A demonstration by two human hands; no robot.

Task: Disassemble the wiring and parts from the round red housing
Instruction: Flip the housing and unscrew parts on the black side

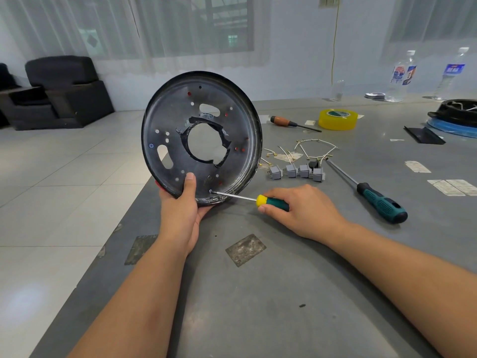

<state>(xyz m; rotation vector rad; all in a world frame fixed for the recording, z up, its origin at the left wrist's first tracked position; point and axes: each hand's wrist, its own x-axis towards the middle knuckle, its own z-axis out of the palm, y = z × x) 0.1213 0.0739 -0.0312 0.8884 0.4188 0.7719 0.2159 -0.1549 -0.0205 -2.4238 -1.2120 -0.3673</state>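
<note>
The left hand (pixel 184 210) grips the stiff, light-looking metal housing (pixel 201 135) by its lower rim; the right hand (pixel 299 210) holds a screwdriver (pixel 258 199).

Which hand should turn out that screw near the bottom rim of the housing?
Right. The right hand already grips the small screwdriver, its tip on the screw. The left hand holds the housing upright on its edge, thumb on the plate, so it is busy steadying.
</note>
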